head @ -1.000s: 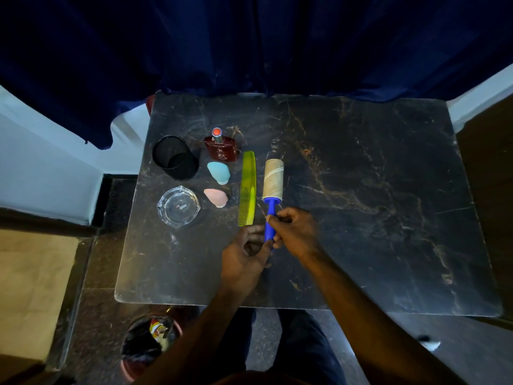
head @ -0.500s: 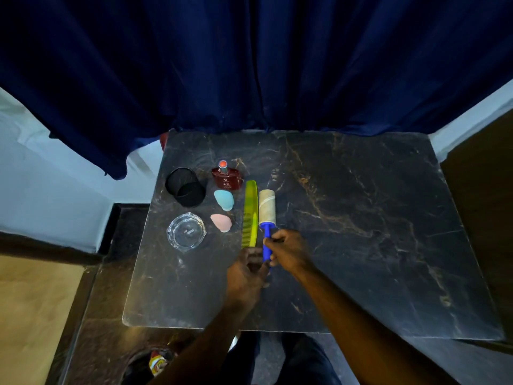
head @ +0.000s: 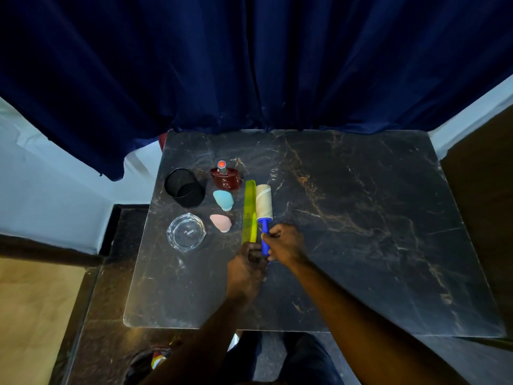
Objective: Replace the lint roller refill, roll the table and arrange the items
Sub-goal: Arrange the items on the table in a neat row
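Note:
A lint roller (head: 263, 202) with a tan roll and a blue handle lies on the dark marble table (head: 347, 218), pointing away from me. My right hand (head: 284, 243) grips the blue handle from the right. My left hand (head: 247, 265) sits at the handle's near end with its fingers curled against it. A yellow-green comb (head: 249, 211) lies parallel, just left of the roller.
To the left stand a black mesh cup (head: 184, 187), a clear glass dish (head: 186, 232), a dark red perfume bottle (head: 225, 177), a blue sponge (head: 223, 199) and a pink sponge (head: 220, 222). A blue curtain (head: 249, 65) hangs behind the table. A bin (head: 147, 365) stands on the floor below the near-left edge.
The camera has tilted up and back, so the table sits lower and smaller in view. Both hands stay at the roller's handle beside the comb.

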A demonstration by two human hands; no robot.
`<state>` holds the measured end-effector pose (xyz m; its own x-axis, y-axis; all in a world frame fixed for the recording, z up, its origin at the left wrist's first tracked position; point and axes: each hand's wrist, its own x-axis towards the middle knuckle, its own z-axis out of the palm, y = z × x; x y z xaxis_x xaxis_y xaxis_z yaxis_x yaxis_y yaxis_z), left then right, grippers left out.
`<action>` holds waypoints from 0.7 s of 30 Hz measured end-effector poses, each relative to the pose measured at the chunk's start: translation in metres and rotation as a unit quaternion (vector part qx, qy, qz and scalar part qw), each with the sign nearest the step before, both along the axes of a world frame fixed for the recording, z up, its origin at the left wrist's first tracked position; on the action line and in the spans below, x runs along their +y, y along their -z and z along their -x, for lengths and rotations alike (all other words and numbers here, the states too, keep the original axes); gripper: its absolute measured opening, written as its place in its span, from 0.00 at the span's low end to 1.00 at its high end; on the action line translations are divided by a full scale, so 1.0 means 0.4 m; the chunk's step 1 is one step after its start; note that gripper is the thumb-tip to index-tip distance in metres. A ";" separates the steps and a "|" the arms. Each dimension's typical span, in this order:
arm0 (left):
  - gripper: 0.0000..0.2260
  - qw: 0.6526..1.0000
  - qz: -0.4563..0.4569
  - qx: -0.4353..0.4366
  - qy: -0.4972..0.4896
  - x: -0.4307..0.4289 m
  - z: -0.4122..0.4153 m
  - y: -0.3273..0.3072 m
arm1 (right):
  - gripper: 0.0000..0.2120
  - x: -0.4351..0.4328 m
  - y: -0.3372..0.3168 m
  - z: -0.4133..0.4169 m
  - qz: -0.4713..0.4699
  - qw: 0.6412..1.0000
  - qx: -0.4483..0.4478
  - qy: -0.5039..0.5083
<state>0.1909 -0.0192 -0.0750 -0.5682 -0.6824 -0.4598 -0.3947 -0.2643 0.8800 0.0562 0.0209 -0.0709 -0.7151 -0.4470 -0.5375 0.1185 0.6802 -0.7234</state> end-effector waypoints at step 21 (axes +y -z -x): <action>0.10 0.993 0.105 0.048 0.018 -0.012 -0.046 -0.022 | 0.11 0.038 -0.042 -0.046 -0.029 0.999 -0.026 0.025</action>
